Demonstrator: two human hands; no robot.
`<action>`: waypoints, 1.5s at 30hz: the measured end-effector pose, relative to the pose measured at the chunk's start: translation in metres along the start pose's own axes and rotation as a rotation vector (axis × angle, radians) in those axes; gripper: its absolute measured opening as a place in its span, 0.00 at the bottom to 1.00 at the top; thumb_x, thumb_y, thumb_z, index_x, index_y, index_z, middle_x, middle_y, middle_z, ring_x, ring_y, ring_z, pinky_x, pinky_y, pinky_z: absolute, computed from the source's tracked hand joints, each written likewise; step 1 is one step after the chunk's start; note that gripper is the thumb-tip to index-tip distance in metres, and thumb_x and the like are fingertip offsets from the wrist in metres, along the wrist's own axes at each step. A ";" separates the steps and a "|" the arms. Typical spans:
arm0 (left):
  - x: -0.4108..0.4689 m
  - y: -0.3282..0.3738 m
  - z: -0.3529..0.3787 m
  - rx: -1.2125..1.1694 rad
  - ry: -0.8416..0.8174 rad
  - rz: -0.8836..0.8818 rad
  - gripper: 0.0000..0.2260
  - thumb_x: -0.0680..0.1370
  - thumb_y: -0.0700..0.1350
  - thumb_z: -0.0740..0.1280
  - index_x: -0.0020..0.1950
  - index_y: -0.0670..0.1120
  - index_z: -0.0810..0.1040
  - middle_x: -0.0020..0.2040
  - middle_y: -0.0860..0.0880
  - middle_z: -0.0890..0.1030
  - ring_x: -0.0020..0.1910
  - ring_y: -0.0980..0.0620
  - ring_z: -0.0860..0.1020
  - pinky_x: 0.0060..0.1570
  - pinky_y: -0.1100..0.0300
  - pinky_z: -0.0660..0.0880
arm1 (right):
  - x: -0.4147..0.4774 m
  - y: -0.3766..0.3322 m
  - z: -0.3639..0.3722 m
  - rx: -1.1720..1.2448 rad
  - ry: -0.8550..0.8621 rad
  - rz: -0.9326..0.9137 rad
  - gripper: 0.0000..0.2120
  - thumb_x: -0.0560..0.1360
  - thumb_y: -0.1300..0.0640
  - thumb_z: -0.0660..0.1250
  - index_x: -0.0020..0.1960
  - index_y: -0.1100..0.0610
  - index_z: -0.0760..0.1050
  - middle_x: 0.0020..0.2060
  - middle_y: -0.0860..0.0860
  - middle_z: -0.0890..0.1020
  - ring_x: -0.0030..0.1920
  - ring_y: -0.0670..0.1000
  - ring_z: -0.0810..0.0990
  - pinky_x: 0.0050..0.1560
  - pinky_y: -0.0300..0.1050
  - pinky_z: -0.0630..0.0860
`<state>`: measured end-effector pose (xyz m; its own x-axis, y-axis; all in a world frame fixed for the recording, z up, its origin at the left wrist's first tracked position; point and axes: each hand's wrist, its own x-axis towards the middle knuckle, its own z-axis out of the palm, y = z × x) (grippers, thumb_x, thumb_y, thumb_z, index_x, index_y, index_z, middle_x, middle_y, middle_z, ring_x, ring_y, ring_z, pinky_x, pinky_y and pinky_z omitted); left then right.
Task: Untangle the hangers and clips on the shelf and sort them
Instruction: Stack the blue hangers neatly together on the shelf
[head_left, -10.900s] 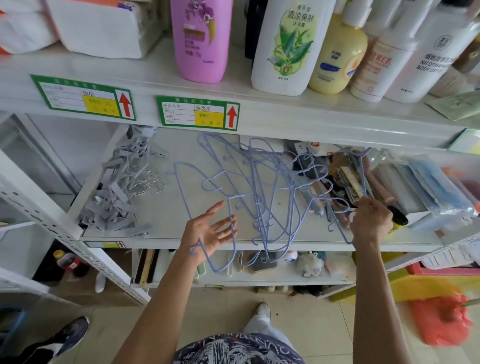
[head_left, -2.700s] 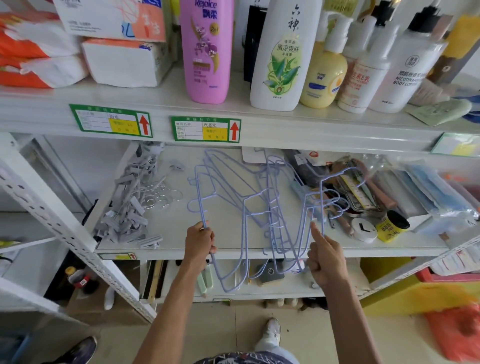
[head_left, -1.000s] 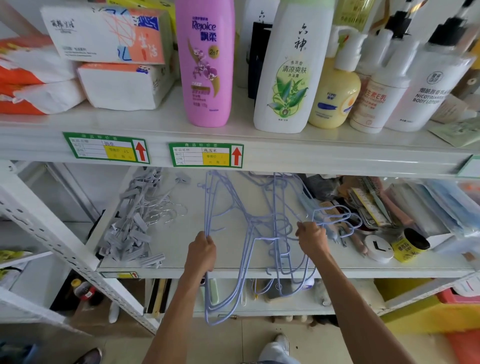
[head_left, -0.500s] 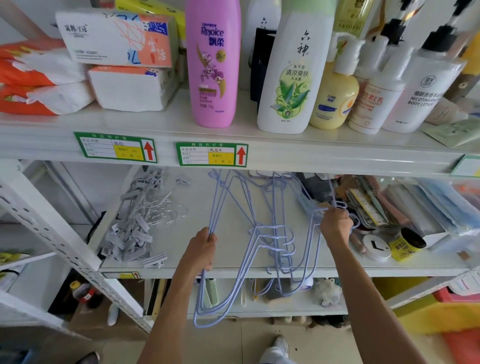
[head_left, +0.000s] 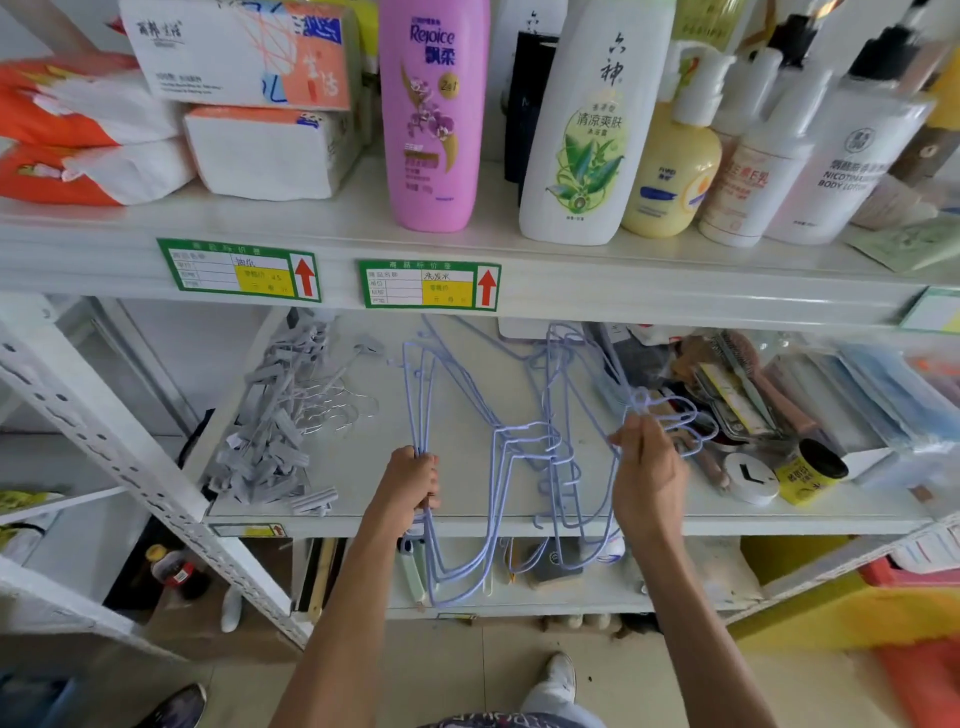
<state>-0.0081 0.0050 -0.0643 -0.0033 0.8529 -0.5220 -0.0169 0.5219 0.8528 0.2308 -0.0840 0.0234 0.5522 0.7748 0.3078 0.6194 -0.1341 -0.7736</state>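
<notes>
Several lilac wire hangers (head_left: 524, 447) lie bunched across the middle shelf (head_left: 467, 512), their lower ends hanging past its front edge. My left hand (head_left: 413, 480) grips the gathered straight bars of the hangers at the shelf's front. My right hand (head_left: 647, 467) pinches the cluster of hanger hooks (head_left: 670, 415) at the right side of the bunch. A heap of grey clips (head_left: 270, 447) with small metal hooks lies on the left part of the same shelf, apart from both hands.
Right of the hangers lie combs, packets, a white round lid (head_left: 750, 475) and a yellow jar (head_left: 810, 473). The shelf above holds a pink shampoo bottle (head_left: 434, 114), lotion bottles and tissue packs. A slanted white upright (head_left: 119, 457) stands at the left.
The hangers have been drawn together from a loose spread into one bunch. My right hand has shifted slightly back toward me and now pinches the gathered hooks; my left hand still grips the bars.
</notes>
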 end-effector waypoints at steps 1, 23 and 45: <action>0.001 -0.001 0.000 -0.012 -0.007 -0.014 0.10 0.80 0.35 0.52 0.45 0.42 0.71 0.30 0.50 0.65 0.22 0.56 0.62 0.24 0.65 0.59 | -0.008 -0.011 0.001 0.046 0.000 -0.022 0.15 0.84 0.57 0.54 0.44 0.56 0.76 0.38 0.46 0.81 0.36 0.41 0.78 0.33 0.32 0.68; 0.014 -0.013 -0.005 -0.422 -0.194 -0.125 0.12 0.83 0.43 0.60 0.40 0.43 0.71 0.24 0.53 0.67 0.19 0.57 0.66 0.21 0.65 0.67 | -0.122 -0.057 0.099 -0.495 -0.661 -0.448 0.15 0.80 0.62 0.54 0.64 0.62 0.71 0.47 0.58 0.83 0.46 0.61 0.82 0.43 0.52 0.72; -0.017 -0.021 0.001 -0.374 -0.127 -0.089 0.17 0.85 0.43 0.56 0.35 0.48 0.60 0.22 0.53 0.59 0.16 0.56 0.59 0.18 0.70 0.57 | -0.063 -0.032 0.101 -0.515 -0.518 0.228 0.24 0.77 0.43 0.59 0.60 0.62 0.72 0.55 0.57 0.81 0.56 0.60 0.80 0.51 0.49 0.74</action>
<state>-0.0069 -0.0204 -0.0727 0.1376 0.8116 -0.5677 -0.3744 0.5733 0.7288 0.1199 -0.0664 -0.0268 0.4441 0.8671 -0.2255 0.7736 -0.4981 -0.3918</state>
